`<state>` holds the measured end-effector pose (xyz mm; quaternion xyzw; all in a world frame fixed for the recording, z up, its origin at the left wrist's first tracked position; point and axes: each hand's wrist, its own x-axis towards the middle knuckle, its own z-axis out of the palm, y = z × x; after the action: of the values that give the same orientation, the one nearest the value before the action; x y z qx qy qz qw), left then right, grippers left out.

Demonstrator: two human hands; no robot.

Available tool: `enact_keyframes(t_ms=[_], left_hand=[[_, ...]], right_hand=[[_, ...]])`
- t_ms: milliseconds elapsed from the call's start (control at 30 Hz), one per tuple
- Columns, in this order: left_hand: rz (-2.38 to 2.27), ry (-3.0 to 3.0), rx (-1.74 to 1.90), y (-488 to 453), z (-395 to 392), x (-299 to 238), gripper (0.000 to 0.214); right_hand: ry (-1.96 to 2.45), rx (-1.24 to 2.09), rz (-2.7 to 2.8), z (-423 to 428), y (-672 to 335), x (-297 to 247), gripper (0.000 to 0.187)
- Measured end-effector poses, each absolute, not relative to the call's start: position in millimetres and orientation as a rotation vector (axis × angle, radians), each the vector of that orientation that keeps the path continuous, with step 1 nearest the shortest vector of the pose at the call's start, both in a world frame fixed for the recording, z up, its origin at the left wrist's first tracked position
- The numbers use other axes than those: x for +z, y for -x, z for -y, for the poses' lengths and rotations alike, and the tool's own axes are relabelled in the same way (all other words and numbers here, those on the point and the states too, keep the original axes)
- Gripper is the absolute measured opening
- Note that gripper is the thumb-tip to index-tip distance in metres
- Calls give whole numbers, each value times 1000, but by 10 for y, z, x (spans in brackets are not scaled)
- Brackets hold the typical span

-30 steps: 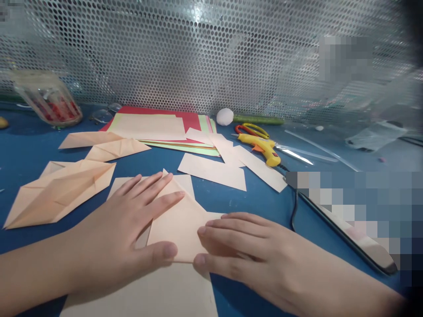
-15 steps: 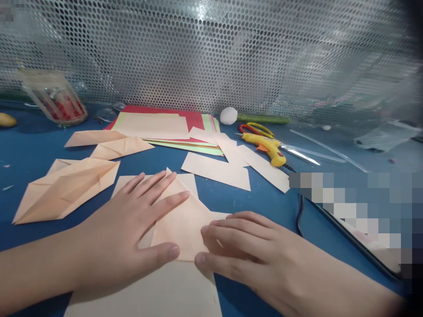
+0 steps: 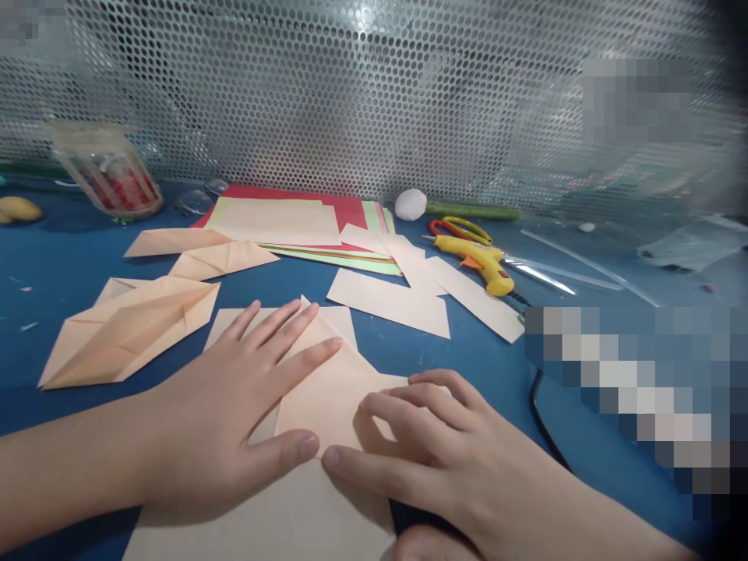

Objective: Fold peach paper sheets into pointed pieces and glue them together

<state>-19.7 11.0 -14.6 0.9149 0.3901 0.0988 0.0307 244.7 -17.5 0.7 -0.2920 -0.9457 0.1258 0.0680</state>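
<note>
My left hand [image 3: 227,413] lies flat and spread on a folded sheet of cream paper [image 3: 333,397], its fingertips near the peaked top of the fold. My right hand [image 3: 449,436] rests on the paper's right side, fingers bent and apart, with one fingertip on the lower edge of the folded flap beside my left thumb. The unfolded part of the sheet spreads toward me below both hands. To the left sit folded paper pieces [image 3: 132,327], creased into pointed shapes. Beyond my hands lie loose cream paper strips [image 3: 389,302].
Coloured sheets [image 3: 356,209] are stacked at the back. Right of them are a white ball [image 3: 411,204], scissors [image 3: 541,273] and a yellow glue gun [image 3: 482,257] with a black cord [image 3: 543,413]. A glass jar [image 3: 111,171] stands back left, before a perforated metal panel [image 3: 327,93].
My right hand's lowest fingertip has slid left along the flap's edge toward my left thumb, and its thumb now shows below. My left hand stays in place. The view has shifted slightly.
</note>
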Motion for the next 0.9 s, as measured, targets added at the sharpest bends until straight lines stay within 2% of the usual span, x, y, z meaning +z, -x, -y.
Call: enact_keyframes(t_ms=[433,700,900], left_hand=[[-1215,-2840,213,191,-145,-144,65],[-1203,-2843,223,212,-132,-148,65],[-1206,-2838,225,205,-120,-137,66]], right_hand=[[883,506,2878,152,-2480,17,47],[884,507,2852,155,-2518,32,46],[832,345,2859,129,-2520,-17,52]])
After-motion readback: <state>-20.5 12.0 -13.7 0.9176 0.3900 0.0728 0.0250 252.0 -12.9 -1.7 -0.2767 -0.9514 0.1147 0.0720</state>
